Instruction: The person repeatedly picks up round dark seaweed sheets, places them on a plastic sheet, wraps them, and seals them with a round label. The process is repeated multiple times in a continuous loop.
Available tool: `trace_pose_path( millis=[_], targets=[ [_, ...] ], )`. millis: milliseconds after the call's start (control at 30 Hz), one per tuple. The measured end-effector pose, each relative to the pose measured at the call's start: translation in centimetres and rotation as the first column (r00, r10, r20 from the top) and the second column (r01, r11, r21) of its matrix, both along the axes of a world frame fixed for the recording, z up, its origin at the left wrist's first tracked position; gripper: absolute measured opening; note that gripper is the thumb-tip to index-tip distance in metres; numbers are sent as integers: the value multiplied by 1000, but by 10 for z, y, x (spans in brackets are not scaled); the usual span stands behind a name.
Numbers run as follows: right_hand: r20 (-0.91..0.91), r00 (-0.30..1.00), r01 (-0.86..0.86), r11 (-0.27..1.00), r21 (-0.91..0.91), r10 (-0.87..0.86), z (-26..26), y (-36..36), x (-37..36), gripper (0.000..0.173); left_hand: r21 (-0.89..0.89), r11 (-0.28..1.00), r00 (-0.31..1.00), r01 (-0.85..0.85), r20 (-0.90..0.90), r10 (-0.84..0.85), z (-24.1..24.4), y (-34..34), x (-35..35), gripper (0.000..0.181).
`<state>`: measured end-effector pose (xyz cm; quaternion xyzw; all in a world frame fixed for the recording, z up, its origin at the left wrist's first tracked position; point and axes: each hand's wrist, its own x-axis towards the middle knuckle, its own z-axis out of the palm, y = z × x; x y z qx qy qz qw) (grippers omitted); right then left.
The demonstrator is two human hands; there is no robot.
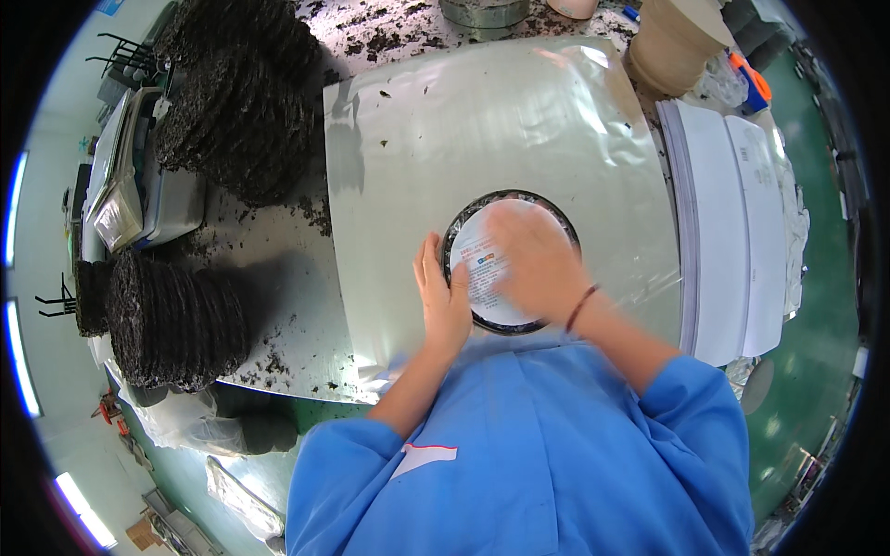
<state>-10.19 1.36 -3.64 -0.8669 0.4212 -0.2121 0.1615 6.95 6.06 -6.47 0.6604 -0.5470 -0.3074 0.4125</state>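
A round pack [511,329] with a dark, shiny rim lies flat in front of me. On its top is a white circular label [480,288] bearing small print and a coloured mark. My left hand [445,299] grips the pack's left edge, thumb over the rim and fingers along the outside. Across the right part of the label lies my right hand [539,260], blurred by motion, its palm down and fingers stretched out. It hides that part of the label. Under the pack is a smooth, glossy sheet [487,132] on the worktable [278,320].
Stacks of dark, rough-edged discs, apparently dried seaweed [236,104], stand at left, with another stack [181,320] nearer me. Behind them is a plastic bin [174,208]. White paper sheets [723,229] lie right, below a tape dispenser [752,83] and a beige bundle [674,48]. A metal ring [484,14] is at back.
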Motion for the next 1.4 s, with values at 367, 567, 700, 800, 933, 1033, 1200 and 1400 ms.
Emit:
trace_pose_path(
  millis=[367,567,700,800,933,1033,1200,1400],
  targets=[
    [647,527,-34,747,664,-551,-10,-14,-57,56,187,919,354,348,-934,56,10,-10,13,55],
    [521,839,-106,895,434,-154,32,2,-78,60,254,887,333,385,-935,123,-16,-30,27,37],
    [476,809,130,894,429,-346,54,28,-85,58,325,902,496,285,-855,151,-15,-46,24,37],
    [638,250,273,686,675,-728,26,35,-166,37,154,988,847,-13,-524,93,5,-43,14,38],
    [712,202,537,684,493,-672,2,52,-216,27,-141,904,895,404,263,-360,57,-9,-4,38],
    [107,947,303,953,17,-303,8,62,-159,35,-56,633,555,772,545,-629,41,20,-10,44],
    [-142,990,-66,949,-308,22,-29,61,-142,30,78,586,488,807,472,-734,53,43,9,36],
    [148,979,110,972,207,-143,23,-37,-107,17,10,364,362,932,81,-929,152,40,-2,32]
  ],
)
